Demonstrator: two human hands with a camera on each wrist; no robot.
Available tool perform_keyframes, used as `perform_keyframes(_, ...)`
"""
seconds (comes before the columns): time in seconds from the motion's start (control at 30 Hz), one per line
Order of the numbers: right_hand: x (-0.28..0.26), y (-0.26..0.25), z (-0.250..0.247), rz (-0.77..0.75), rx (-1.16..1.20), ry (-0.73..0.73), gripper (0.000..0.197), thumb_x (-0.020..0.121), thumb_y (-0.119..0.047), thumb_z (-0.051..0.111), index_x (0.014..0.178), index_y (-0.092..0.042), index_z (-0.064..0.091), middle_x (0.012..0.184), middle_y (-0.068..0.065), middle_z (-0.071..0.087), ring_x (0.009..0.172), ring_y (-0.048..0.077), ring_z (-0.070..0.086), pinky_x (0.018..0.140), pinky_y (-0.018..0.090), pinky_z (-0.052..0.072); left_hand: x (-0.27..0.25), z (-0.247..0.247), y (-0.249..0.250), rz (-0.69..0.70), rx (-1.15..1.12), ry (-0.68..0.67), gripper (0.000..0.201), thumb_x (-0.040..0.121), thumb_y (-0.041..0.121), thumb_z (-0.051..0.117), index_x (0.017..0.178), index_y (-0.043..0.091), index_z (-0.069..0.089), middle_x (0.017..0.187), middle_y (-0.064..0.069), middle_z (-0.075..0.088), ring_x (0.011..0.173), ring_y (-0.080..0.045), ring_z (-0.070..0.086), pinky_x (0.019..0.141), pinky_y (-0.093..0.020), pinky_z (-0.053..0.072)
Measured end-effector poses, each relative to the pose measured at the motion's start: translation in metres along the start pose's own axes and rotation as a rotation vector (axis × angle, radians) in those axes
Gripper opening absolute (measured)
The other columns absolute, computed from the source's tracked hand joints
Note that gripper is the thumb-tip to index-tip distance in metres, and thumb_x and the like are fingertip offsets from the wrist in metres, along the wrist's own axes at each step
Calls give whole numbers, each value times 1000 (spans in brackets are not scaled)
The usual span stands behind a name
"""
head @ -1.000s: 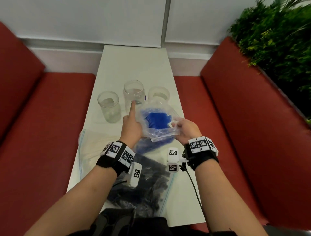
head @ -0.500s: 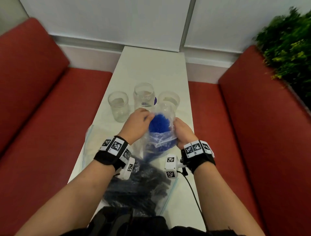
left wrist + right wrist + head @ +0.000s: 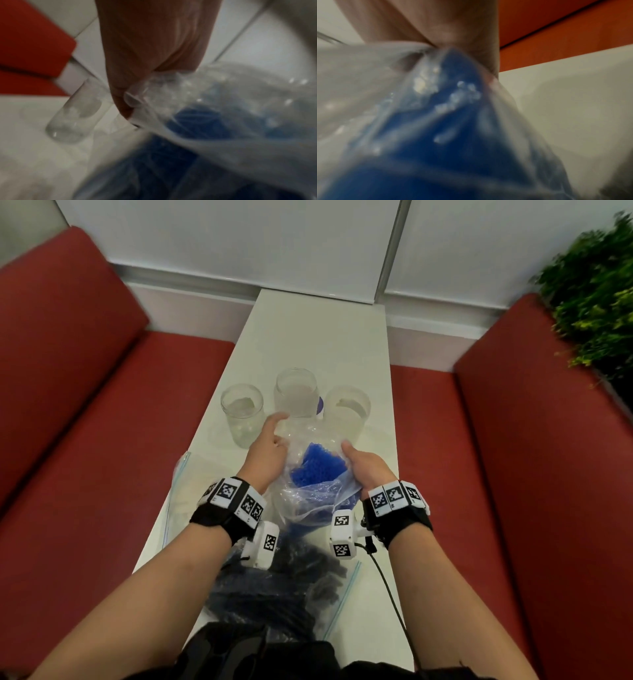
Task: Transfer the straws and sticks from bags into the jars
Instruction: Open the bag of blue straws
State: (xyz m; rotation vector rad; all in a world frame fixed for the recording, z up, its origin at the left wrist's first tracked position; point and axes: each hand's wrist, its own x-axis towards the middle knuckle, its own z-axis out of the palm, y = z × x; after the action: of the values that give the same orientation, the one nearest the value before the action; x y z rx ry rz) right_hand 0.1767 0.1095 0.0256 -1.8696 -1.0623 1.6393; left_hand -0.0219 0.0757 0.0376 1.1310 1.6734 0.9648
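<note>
A clear plastic bag (image 3: 308, 494) full of blue straws (image 3: 317, 465) stands upright between my hands, in front of three glass jars: left jar (image 3: 242, 414), middle jar (image 3: 296, 393) and right jar (image 3: 347, 412). My left hand (image 3: 270, 446) pinches the bag's upper left edge, index finger stretched toward the middle jar. My right hand (image 3: 363, 465) grips the bag's right side. The left wrist view shows my left thumb (image 3: 130, 100) pressed on the bag's film (image 3: 223, 94). In the right wrist view the bag (image 3: 436, 121) fills the frame.
A zip bag of black sticks (image 3: 274, 587) lies on the white table (image 3: 318, 337) near my body. Another clear zip bag (image 3: 191, 494) with pale contents lies at the left. Red benches (image 3: 102, 440) flank the table; a plant (image 3: 596, 285) stands at the right.
The left hand, first pointing up by the middle jar, then curled over the bag's top, now pinches the bag's left edge. The bag's mouth is spread wider between both hands.
</note>
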Motion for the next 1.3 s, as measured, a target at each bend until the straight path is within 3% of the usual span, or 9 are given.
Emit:
perform_keyframes(0.2, -5, -5, 6, -181, -152, 103, 48, 99, -52, 53, 116, -8, 61, 122, 13, 66, 104, 27, 63, 94, 41, 50, 11, -5, -6, 62, 363, -7, 51, 94, -9, 41, 128, 17, 70, 131, -12, 66, 122, -25, 59, 94, -19, 38)
perform_keyframes(0.47, -43, -46, -11, -161, -627, 45, 65, 86, -68, 60, 109, -7, 58, 101, 9, 67, 84, 26, 71, 71, 38, 53, 18, -12, -15, -143, 338, 183, 46, 92, -10, 42, 125, 7, 70, 130, -16, 66, 120, -32, 59, 100, -33, 45)
perform_keyframes(0.57, -49, -49, -2, -93, -516, -49, 45, 89, -45, 68, 103, -5, 54, 99, 13, 68, 78, 27, 75, 62, 32, 60, 12, -8, -8, -179, 256, 158, 59, 92, -12, 38, 142, 14, 56, 142, -16, 55, 127, -31, 54, 93, -28, 43)
perform_keyframes(0.7, -47, -48, 6, -151, -421, -48, 38, 82, -17, 68, 115, -5, 54, 102, 15, 68, 89, 32, 73, 82, 48, 62, 1, 1, 7, -91, 224, 31, 79, 91, -8, 33, 158, 34, 24, 138, -17, 54, 102, -25, 59, 82, -31, 47)
perform_keyframes(0.83, -34, -49, -1, -252, -308, 10, 62, 83, 0, 60, 142, -8, 47, 119, 16, 66, 94, 28, 73, 89, 47, 59, 0, -3, 16, -83, 183, -110, 74, 94, 2, 37, 154, 44, 30, 142, -5, 54, 85, -8, 58, 56, -26, 51)
perform_keyframes(0.93, -17, -34, -5, -230, -48, -47, 49, 85, 11, 50, 131, -5, 57, 114, 20, 69, 85, 31, 75, 87, 51, 59, -6, -7, 15, -116, 210, -181, 61, 98, 11, 42, 149, 45, 39, 138, -2, 58, 94, -19, 64, 52, -24, 49)
perform_keyframes(1.03, -11, -7, -4, -71, 210, -55, 36, 93, 12, 45, 121, -2, 61, 104, 20, 69, 80, 26, 71, 84, 41, 58, -10, -7, 6, -179, 207, -222, 68, 95, 0, 37, 151, 37, 42, 141, -10, 57, 98, -28, 68, 56, -32, 58)
perform_keyframes(1.13, -11, 15, 0, -68, -32, 47, 20, 100, -13, 47, 114, -9, 62, 106, 19, 66, 91, 34, 68, 87, 49, 58, -9, -6, -1, -230, 164, -182, 75, 91, -12, 31, 152, 30, 44, 147, -14, 51, 105, -36, 67, 56, -33, 62)
perform_keyframes(1.3, -21, 16, -5, -35, -156, 130, 46, 105, -45, 41, 113, -3, 59, 108, 22, 67, 89, 39, 69, 75, 50, 62, -7, -1, -1, -260, 49, -116, 72, 90, -10, 27, 148, 25, 49, 142, -16, 55, 97, -36, 69, 61, -40, 63)
